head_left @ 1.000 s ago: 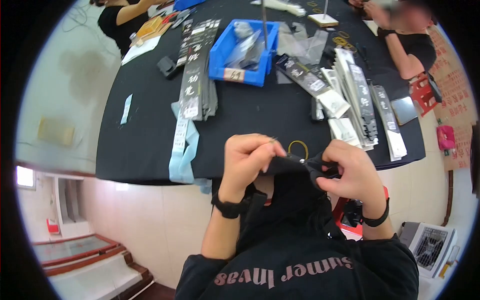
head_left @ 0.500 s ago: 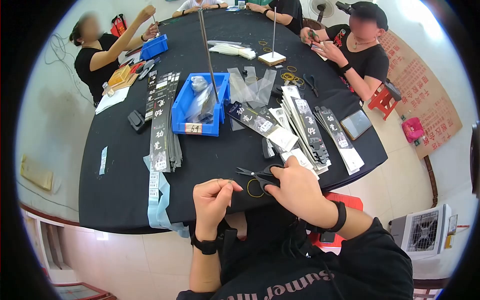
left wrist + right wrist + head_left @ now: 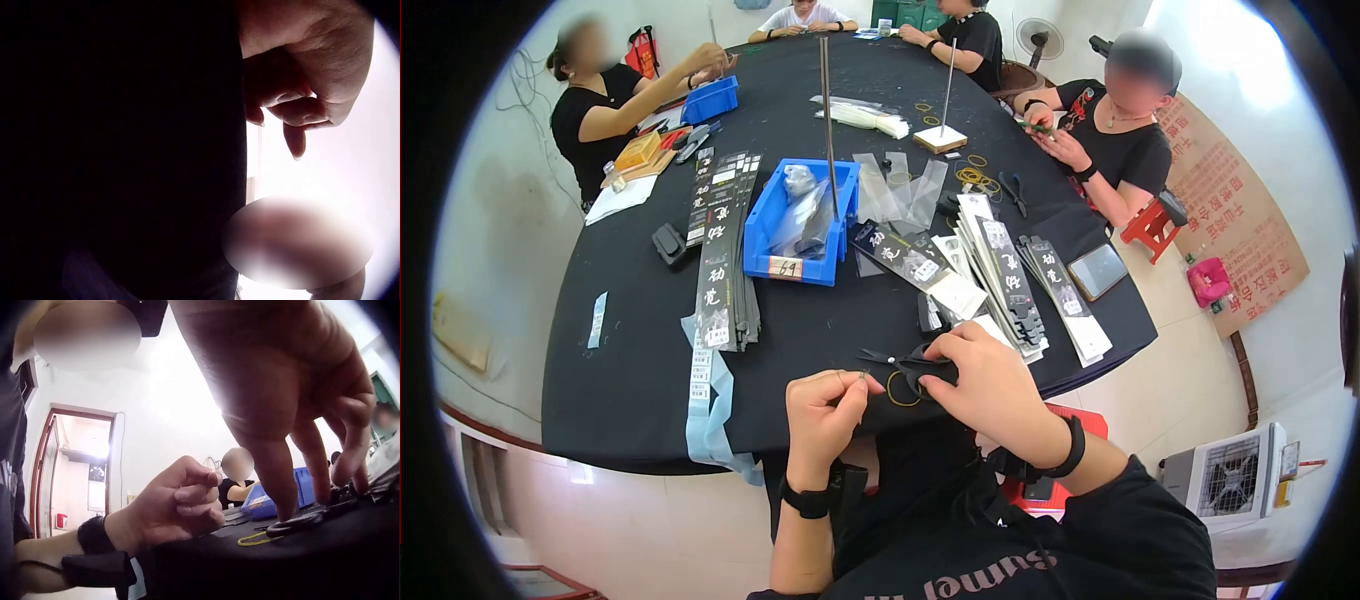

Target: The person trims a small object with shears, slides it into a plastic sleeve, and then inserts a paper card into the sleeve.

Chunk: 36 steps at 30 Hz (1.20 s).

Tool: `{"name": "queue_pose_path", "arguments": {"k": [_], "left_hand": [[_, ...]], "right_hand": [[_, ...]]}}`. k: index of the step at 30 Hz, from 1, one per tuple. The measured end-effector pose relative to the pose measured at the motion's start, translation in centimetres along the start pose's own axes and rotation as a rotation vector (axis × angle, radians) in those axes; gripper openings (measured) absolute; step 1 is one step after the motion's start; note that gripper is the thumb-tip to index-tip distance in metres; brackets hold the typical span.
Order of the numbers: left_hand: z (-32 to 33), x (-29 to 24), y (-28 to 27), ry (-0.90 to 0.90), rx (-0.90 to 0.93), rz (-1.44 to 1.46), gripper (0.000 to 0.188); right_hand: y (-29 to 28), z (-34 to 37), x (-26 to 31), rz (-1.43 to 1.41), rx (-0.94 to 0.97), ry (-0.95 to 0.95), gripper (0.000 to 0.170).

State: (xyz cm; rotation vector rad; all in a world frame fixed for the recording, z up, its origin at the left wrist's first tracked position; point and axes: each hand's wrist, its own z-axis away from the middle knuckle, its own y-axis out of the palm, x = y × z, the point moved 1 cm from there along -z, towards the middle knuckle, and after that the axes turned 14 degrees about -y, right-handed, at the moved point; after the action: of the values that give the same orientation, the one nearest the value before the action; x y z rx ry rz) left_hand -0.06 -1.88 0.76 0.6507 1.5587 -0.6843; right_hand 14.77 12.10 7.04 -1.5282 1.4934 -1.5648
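Scissors (image 3: 892, 360) lie on the table (image 3: 640, 400), close to the near edge, around its middle, blades parted and aimed toward the left side. Right grip (image 3: 995, 385) is at the handles: thumb on one loop, a finger by the other, set well apart, fingers mostly straight and pointing down, not wrapped round anything. Looks like the step in hand is either taking up or setting down the scissors; can't tell which. Lifting them would call for thumb and finger going through the loops; letting go, just raising the hand clear without dragging the yellow band (image 3: 250, 544), which lies right beside the near handle.

Left grip (image 3: 820, 415) is narrow, just left of the blade tips: fingers curled, thumb and index pinching a tiny item, too small to name. A good hold here probably means a light, steady pinch, as it could easily drop.

Further out: pale blue ribbon (image 3: 710, 420) hangs over the near edge, left part; blue bin (image 3: 815, 272) beyond the scissors; phone (image 3: 1098, 270) near the right edge, beside printed packs (image 3: 1065, 285).
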Motion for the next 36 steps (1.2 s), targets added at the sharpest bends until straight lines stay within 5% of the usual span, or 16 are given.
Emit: {"name": "queue_pose_path", "arguments": {"k": [4,6,28,34,36], "left_hand": [[0.0,-0.1,0.2,0.027,-0.049,-0.044,0.013],[0.3,0.0,0.0,0.010,-0.087,-0.059,0.013],[0.2,-0.1,0.3,0.026,-0.144,-0.057,0.013],[0.1,0.6,0.1,0.044,-0.106,0.006,0.014],[0.2,0.4,0.2,0.027,-0.099,0.002,0.015]], "right_hand": [[-0.6,0.1,0.1,-0.235,-0.039,0.036,0.024],[0.1,0.3,-0.4,-0.266,-0.120,-0.091,0.024],[1.5,-0.9,-2.2,-0.109,0.055,-0.042,0.033],[-2.9,-0.6,-2.5,-0.376,-0.103,0.074,0.034],[-5.6,-1.0,-4.5,-0.340,-0.262,0.070,0.023]]}}
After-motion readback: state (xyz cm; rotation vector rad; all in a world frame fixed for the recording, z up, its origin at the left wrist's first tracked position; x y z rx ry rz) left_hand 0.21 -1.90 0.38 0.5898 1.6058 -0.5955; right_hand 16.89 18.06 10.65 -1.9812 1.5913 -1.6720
